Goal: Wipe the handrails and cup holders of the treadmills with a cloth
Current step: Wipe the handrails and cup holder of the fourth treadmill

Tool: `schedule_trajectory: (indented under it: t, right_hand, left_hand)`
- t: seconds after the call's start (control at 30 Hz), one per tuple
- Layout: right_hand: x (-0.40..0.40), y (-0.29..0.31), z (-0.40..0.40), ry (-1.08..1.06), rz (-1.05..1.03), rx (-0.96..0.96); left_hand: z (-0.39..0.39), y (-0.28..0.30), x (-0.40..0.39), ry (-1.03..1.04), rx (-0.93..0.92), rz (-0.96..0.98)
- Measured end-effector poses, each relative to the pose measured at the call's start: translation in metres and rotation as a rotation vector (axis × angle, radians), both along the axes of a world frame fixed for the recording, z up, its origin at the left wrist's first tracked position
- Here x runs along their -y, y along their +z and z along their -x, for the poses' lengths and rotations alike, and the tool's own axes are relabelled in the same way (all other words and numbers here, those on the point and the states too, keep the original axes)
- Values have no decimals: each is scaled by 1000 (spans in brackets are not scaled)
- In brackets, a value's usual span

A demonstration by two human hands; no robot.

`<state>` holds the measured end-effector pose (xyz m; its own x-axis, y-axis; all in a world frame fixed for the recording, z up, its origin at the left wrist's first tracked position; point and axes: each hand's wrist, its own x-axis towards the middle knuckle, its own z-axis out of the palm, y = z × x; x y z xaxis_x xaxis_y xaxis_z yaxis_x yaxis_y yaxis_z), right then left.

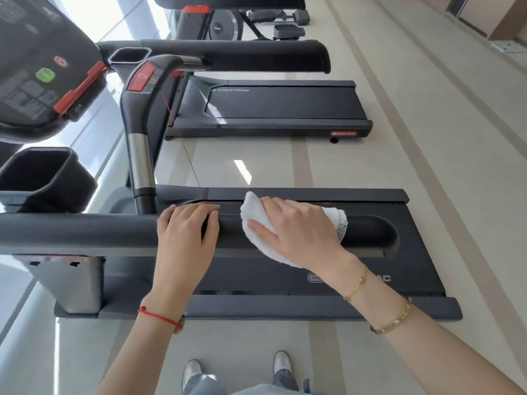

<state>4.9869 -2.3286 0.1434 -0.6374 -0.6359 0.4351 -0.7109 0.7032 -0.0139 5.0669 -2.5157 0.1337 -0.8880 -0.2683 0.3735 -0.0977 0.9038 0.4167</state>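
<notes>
- Left of the left hand (186,233): a deep black cup holder (42,178) at the console's edge, nothing visible inside (interior dark).
- Far beyond both hands: a second, shallower cup holder (129,56) on the next treadmill, likewise showing only its dark interior.
- Below the right hand (296,232), on the near treadmill deck (413,266): a logo partly hidden by the wrist, only "AC" readable.
- Beyond the hands, on the next treadmill's deck (285,106): "STAR TRAC" printed pale at the front, again on a red badge (344,133) at the rear edge.
- Left hand: fingers curled over the top of the black handrail (85,232), gripping it.
- Right hand: just beside the left, pressing a white cloth (253,212) onto the same handrail, fingers wrapped over cloth and rail (small tag at the cloth's right edge, print unreadable).
</notes>
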Motion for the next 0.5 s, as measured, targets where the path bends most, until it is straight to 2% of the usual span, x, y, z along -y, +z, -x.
schedule_trajectory:
  t: [0.5]
  right_hand:
    - [188, -2, -42, 48, 77, -21]
  left_hand:
    - [-44, 4, 191, -64, -37, -23]
